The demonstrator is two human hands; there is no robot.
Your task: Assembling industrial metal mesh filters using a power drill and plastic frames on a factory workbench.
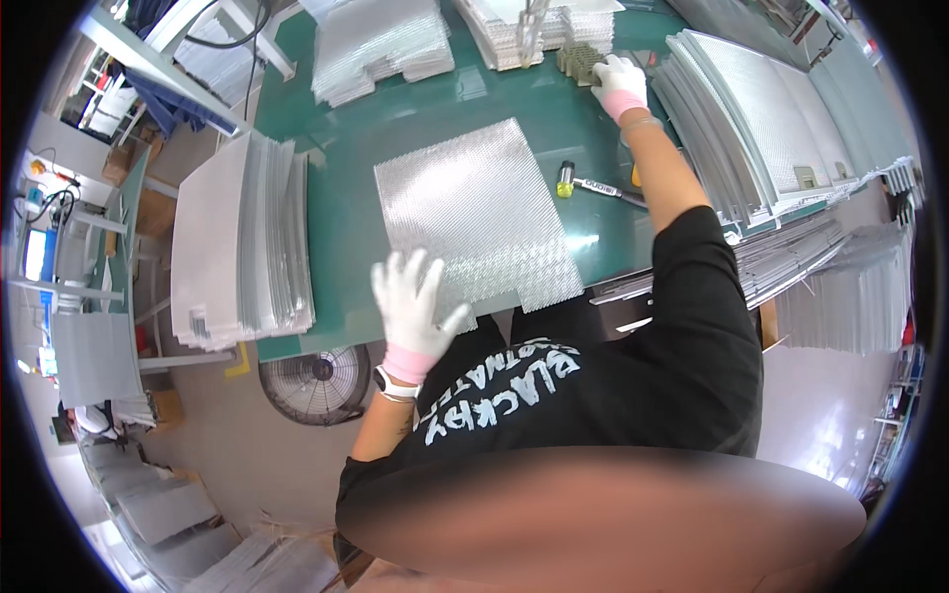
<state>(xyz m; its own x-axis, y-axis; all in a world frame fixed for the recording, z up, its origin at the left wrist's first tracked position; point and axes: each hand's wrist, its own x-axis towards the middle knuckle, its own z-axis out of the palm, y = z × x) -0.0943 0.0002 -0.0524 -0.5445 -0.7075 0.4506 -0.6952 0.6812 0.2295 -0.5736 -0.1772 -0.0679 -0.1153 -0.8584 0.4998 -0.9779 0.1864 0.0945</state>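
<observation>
Part of the silver, dimpled, notched sheet (474, 212), central on the green table (341, 222), lay hidden behind the white-gloved left hand (407, 301), fingers spread wide, contact uncertain. Far right, the white-gloved right hand (621, 84) was at small olive ridged pieces (575, 63), fingertips obscured; I couldn't tell its grip.

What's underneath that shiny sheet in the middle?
The shiny sheet lies on the green table, which shows on both sides; whatever is directly beneath it is covered and can't be seen.
</observation>
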